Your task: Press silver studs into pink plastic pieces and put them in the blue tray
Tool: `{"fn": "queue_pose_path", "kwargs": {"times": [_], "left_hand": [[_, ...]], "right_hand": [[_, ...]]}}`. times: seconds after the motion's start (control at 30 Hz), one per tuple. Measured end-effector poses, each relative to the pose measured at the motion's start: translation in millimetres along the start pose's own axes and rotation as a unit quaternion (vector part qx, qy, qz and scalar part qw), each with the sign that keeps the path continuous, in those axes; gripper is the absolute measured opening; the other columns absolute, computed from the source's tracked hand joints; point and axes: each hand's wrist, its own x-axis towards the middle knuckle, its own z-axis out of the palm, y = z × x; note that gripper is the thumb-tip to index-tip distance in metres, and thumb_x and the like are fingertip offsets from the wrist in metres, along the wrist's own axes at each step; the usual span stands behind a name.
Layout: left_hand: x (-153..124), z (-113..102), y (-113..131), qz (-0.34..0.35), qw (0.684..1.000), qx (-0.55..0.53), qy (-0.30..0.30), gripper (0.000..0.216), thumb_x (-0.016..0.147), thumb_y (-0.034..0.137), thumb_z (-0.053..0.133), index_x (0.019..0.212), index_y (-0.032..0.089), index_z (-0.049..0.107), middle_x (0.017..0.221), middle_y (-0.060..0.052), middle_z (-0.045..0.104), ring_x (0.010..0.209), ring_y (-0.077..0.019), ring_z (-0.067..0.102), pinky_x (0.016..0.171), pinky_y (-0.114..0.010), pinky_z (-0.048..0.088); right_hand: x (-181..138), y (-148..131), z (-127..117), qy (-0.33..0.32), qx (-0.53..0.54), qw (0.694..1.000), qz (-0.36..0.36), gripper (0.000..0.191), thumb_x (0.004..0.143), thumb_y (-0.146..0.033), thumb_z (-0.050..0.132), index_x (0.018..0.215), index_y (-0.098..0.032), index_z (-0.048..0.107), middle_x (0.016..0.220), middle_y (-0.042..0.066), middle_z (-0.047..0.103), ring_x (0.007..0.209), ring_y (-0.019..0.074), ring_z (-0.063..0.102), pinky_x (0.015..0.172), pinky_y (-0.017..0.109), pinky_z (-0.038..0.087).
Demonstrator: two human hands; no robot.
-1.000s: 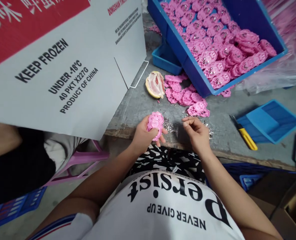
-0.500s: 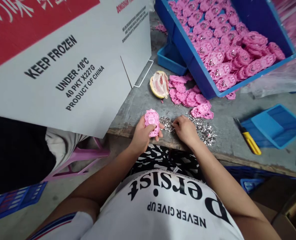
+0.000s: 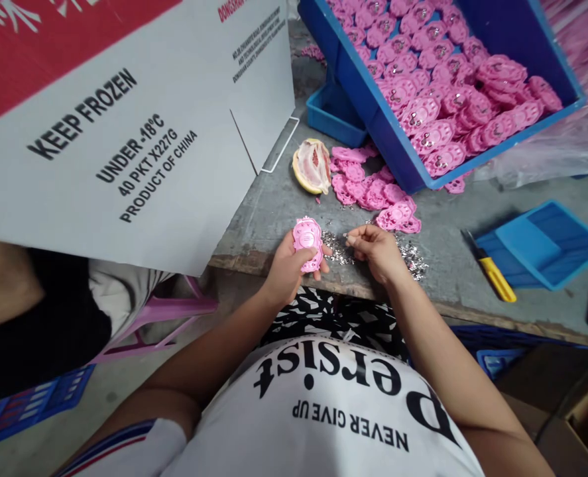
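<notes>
Holding: my left hand [image 3: 288,265] is gripping the pink plastic shell [image 3: 308,243] by its edges, at the table's near edge.
Pinching: my right hand [image 3: 377,250] is nipping a tiny screw, fingers narrow.
Handling: I am judging the shell light, stiff, easily held at its rim.
Changing: my right hand is lifting off the screw pile [image 3: 334,242] it was touching half a second ago.
</notes>
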Motion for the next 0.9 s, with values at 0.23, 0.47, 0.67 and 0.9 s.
{"fn": "queue_pose_path", "kwargs": {"times": [0.23, 0.47, 0.67, 0.9], "left_hand": [[0.8, 4.3, 0.5, -0.007, 1.000, 0.011, 0.003, 0.039, 0.074, 0.023, 0.067, 0.110, 0.016, 0.051, 0.083, -0.003, 0.073, 0.054, -0.0150, 0.065, 0.042, -0.024, 0.045], [-0.6, -0.5, 2.2, -0.010, 1.000, 0.021, 0.011, 0.039, 0.074, 0.022, 0.066, 0.109, 0.017, 0.051, 0.085, -0.002, 0.072, 0.056, -0.0150, 0.065, 0.043, -0.024, 0.045], [-2.2, 0.4, 1.1, -0.013, 1.000, 0.016, 0.006, 0.039, 0.074, 0.024, 0.069, 0.108, 0.017, 0.051, 0.084, -0.003, 0.072, 0.055, -0.0148, 0.065, 0.043, -0.024, 0.045], [-1.8, 7.5, -0.1, -0.016, 1.000, -0.022, -0.014, 0.051, 0.081, 0.057, 0.071, 0.106, 0.017, 0.053, 0.083, -0.006, 0.074, 0.059, -0.0195, 0.070, 0.044, -0.027, 0.049]], "right_hand": [[-0.7, 0.3, -3.7, 0.026, -0.043, 0.999, -0.015, 0.031, 0.060, -0.042, 0.082, 0.071, -0.019, 0.065, 0.059, -0.005, 0.056, 0.048, 0.0086, 0.039, 0.048, 0.026, 0.028], [-18.9, -2.6, -25.4, 0.021, -0.373, 0.922, -0.100, 0.008, 0.078, -0.020, 0.064, 0.085, -0.021, 0.069, 0.083, 0.003, 0.071, 0.073, 0.0183, 0.061, 0.074, 0.033, 0.046], [-42.9, 0.0, -28.3, -0.005, -0.511, 0.851, -0.124, 0.012, 0.085, -0.014, 0.062, 0.091, -0.021, 0.070, 0.097, 0.007, 0.072, 0.090, 0.0224, 0.066, 0.083, 0.034, 0.050], [-45.0, -1.3, -21.9, -0.014, -0.582, 0.801, -0.141, 0.016, 0.091, -0.015, 0.060, 0.098, -0.019, 0.073, 0.099, 0.010, 0.071, 0.095, 0.0246, 0.066, 0.084, 0.033, 0.050]]}}
